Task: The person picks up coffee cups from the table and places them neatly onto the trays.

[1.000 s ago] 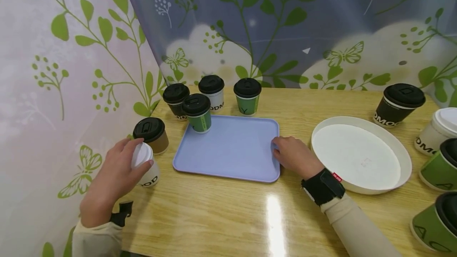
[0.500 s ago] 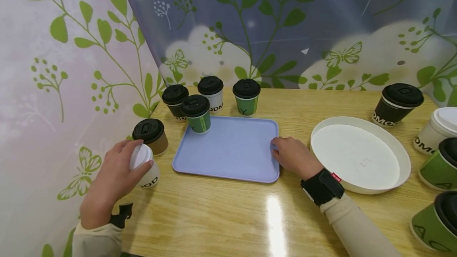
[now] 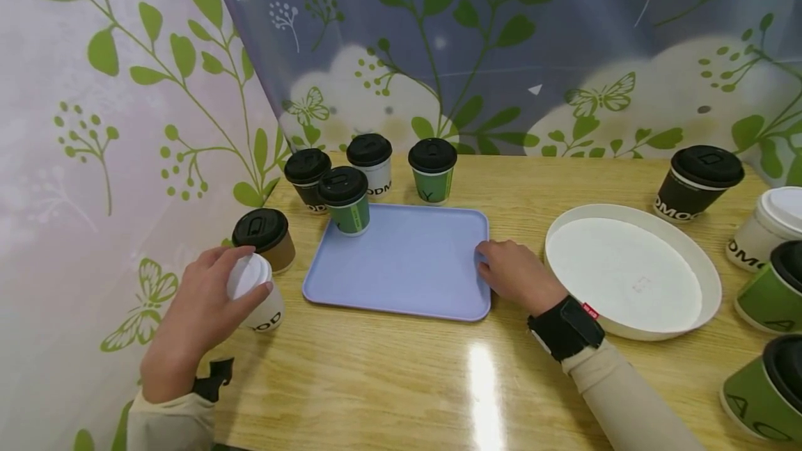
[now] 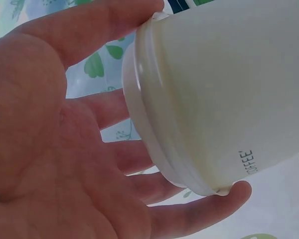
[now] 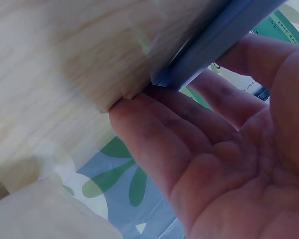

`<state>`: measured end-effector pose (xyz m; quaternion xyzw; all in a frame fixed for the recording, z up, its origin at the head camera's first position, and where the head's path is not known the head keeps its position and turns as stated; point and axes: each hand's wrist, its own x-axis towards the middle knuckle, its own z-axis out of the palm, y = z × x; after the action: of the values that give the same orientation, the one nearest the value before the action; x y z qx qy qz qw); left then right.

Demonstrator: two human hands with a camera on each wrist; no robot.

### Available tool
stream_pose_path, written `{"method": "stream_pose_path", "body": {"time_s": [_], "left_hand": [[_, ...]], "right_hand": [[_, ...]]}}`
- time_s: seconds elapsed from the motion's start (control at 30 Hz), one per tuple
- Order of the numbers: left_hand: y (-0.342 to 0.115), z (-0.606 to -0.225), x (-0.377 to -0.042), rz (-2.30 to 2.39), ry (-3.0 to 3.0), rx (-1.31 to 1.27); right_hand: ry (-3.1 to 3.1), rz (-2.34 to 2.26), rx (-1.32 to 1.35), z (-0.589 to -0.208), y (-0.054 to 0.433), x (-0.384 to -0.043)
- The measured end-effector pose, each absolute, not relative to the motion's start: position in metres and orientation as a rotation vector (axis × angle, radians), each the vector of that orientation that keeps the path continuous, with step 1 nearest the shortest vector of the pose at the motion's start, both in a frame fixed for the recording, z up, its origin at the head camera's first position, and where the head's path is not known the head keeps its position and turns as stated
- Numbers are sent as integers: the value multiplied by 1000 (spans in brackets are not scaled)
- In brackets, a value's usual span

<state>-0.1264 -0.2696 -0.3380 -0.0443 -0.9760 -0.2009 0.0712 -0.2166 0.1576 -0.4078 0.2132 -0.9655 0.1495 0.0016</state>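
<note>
At the left, my left hand (image 3: 203, 294) holds a white paper coffee cup (image 3: 266, 313) by its white lid (image 4: 157, 109), thumb and fingers spread around the lid's rim. The cup stands upright just in front of a brown cup (image 3: 276, 250) with a black lid. My right hand (image 3: 516, 271) grips the right rim of a lilac rectangular tray (image 3: 401, 263). In the right wrist view the tray's edge (image 5: 209, 52) lies between the thumb side and the other fingers, whose tips (image 5: 120, 107) rest on the wooden table. A green cup (image 3: 349, 214) stands on the tray's back left corner.
Behind the tray stand a black cup (image 3: 310, 190), a white cup (image 3: 379, 179) and another green cup (image 3: 434, 186). A round white tray (image 3: 629, 270) lies right of my right hand. Several lidded cups, including a black one (image 3: 683, 195), line the right side. Printed fabric walls (image 3: 401, 47) border the table.
The white cup has shifted slightly to the right and towards me within my left hand. My right hand and the lilac tray have stayed in place.
</note>
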Motion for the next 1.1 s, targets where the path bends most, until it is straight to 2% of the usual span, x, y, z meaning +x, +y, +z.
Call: {"method": "stream_pose_path", "body": {"time_s": [0.6,1.1], "left_hand": [[-261,-326,-128,-631,-2830,-127],[-236,-322,-139,-759,-2600,-246]], "right_hand": [[-3027,477,672,-409,159,-217],[-3052,460,648,-409,158,-218]]}}
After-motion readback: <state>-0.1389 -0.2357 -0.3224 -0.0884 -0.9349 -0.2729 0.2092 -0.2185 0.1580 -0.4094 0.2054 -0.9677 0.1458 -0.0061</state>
